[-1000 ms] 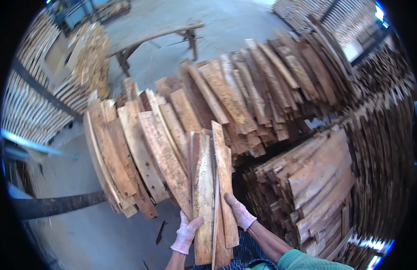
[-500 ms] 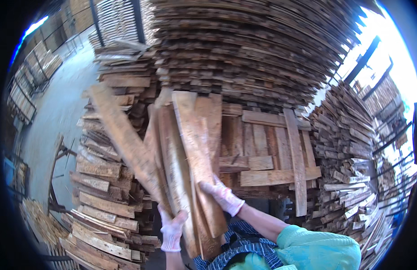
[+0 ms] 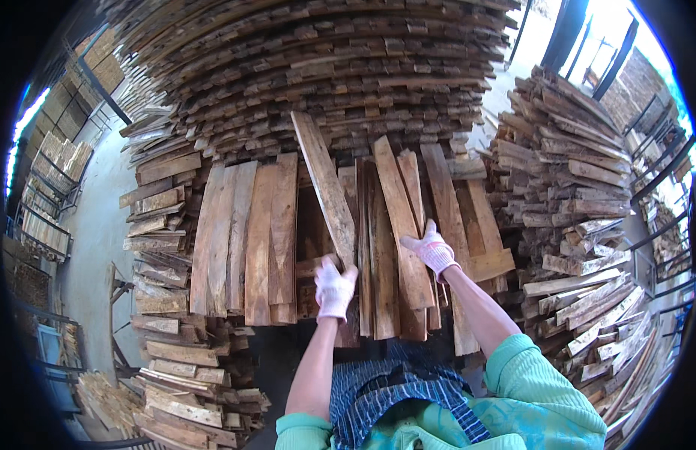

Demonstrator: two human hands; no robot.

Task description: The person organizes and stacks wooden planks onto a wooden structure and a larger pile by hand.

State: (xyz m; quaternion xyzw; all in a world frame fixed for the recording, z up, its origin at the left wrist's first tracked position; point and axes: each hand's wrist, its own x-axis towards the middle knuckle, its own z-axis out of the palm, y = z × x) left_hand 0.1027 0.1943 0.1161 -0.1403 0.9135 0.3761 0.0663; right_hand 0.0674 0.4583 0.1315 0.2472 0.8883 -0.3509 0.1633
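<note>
A pale glove covers my left hand (image 3: 335,289), which is closed round the near end of a rough wooden plank (image 3: 324,180). That plank slants up, its far end leaning to the left. My right hand (image 3: 434,253), also gloved, grips a second wooden board (image 3: 395,199) by its right edge, thumb on top. Several narrow planks (image 3: 379,255) stand on edge or lie between my hands. To the left, a row of flat boards (image 3: 259,240) lies side by side on the pile. A crosswise board (image 3: 492,264) shows at the right.
A tall stack of layered planks (image 3: 325,82) rises at the far side. Rougher piles flank me, one on the left (image 3: 168,281) and one on the right (image 3: 565,187). Beyond the left pile runs a grey floor (image 3: 93,225) with a wooden stand (image 3: 114,315).
My hands have moved apart with the planks, which were bunched together. Flat boards now lie in a row at the left of the pile. The view has swung to the right.
</note>
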